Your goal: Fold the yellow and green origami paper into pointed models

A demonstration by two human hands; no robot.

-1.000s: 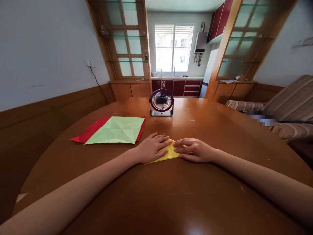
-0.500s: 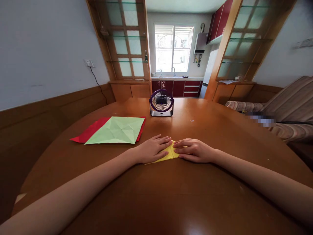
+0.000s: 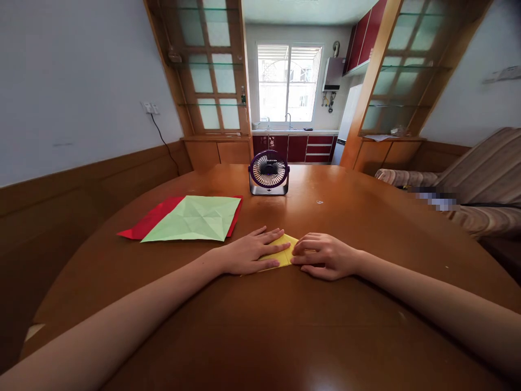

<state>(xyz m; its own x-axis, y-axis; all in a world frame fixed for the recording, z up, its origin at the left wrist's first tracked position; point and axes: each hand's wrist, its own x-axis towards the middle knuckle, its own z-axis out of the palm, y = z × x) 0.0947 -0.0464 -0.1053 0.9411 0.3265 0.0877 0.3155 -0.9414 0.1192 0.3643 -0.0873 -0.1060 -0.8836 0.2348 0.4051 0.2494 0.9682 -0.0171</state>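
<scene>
A: Two hands are shown on a folded yellow paper [image 3: 281,254] lying flat on the brown desk [image 3: 285,326], at 12 o'clock from the viewer. Left hand [image 3: 248,252]: fingers spread, palm pressed down on the paper's left half. Right hand [image 3: 323,256]: fingers curled and drawn together, tips pressed at the paper's right edge; whether an edge is pinched cannot be told.

B: What risk is indicated?

A: A crooked crease is judged the likeliest fault; it would be caused by uneven pressure letting the layers slide on the glossy surface. A tear at the fold could be caused by fingertips dragged too hard.

B: And the surroundings?

A: A green sheet [image 3: 194,218] is laid over a red sheet [image 3: 147,220] at 10 o'clock, well apart from the hands. A small fan [image 3: 269,172] stands at 12 o'clock beyond; if running, which cannot be told, loose sheets could be lifted.
</scene>
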